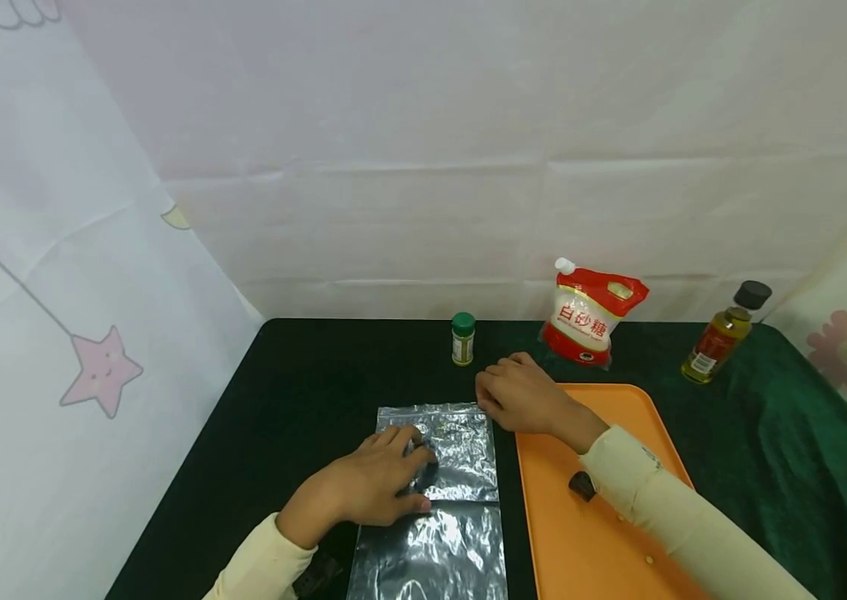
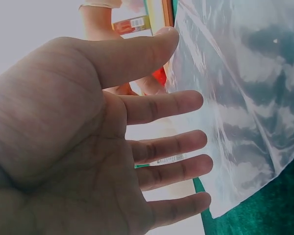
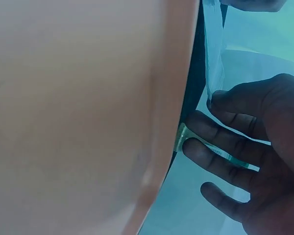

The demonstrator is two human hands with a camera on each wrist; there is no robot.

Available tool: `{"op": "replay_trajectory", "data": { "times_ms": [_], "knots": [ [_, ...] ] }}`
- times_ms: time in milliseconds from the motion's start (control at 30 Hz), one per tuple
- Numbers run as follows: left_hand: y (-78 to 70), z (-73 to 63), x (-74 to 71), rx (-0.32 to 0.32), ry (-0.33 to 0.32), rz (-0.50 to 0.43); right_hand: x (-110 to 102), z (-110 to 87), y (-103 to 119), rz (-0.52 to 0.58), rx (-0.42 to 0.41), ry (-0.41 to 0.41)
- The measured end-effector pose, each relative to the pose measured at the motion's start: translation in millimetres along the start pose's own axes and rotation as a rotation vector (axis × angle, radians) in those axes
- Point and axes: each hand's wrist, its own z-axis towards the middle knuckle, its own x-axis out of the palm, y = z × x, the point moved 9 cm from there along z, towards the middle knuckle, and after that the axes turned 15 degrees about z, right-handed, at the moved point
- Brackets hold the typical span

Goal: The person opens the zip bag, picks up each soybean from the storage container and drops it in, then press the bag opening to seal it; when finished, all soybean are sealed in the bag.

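Observation:
A clear plastic zip bag lies flat on the dark green cloth in the head view, a crease running across its middle. My left hand rests on its left part, fingers spread. The left wrist view shows those straight fingertips right at the bag's film. At the bag's top right corner is my right hand. Seen from the right wrist, its thumb and index finger pinch the bag's edge, while the other fingers extend apart from it.
An orange tray lies right of the bag, under my right forearm, with a few small bits on it. Behind stand a small green-capped jar, a red and white spouted sugar pouch and a black-capped bottle of yellow liquid.

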Motion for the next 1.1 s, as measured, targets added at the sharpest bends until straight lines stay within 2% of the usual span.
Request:
{"op": "replay_trajectory", "data": {
  "times_ms": [133, 267, 367, 533, 667, 800, 867, 933, 1100],
  "knots": [
    [-0.7, 0.5, -1.7, -0.005, -0.011, 0.001, -5, -1.8, 2, -0.016, -0.012, -0.035],
    [0.6, 1.1, -7.0, -0.016, -0.062, 0.001, -10, -3.6, 5, -0.039, -0.015, -0.061],
    [3.0, 1.0, -15.6, -0.030, -0.142, 0.008, -14, -5.0, 8, -0.068, -0.018, -0.083],
    [7.5, -1.2, -34.6, -0.063, -0.333, 0.068, -21, -8.6, 17, -0.127, -0.046, -0.131],
    [15.8, -3.1, -47.0, -0.152, -0.459, 0.099, -28, -12.5, 25, -0.144, -0.070, -0.170],
    [28.0, -5.2, -56.6, -0.285, -0.555, 0.081, -33, -16.2, 32, -0.146, -0.073, -0.186],
    [32.1, -6.4, -61.0, -0.326, -0.603, 0.069, -36, -18.4, 34, -0.151, -0.067, -0.191],
    [34.9, -7.1, -63.8, -0.344, -0.646, 0.069, -38, -21.0, 37, -0.154, -0.059, -0.196],
    [37.0, -8.3, -67.1, -0.337, -0.718, 0.080, -47, -27.9, 48, -0.167, -0.061, -0.226]
  ]
}}
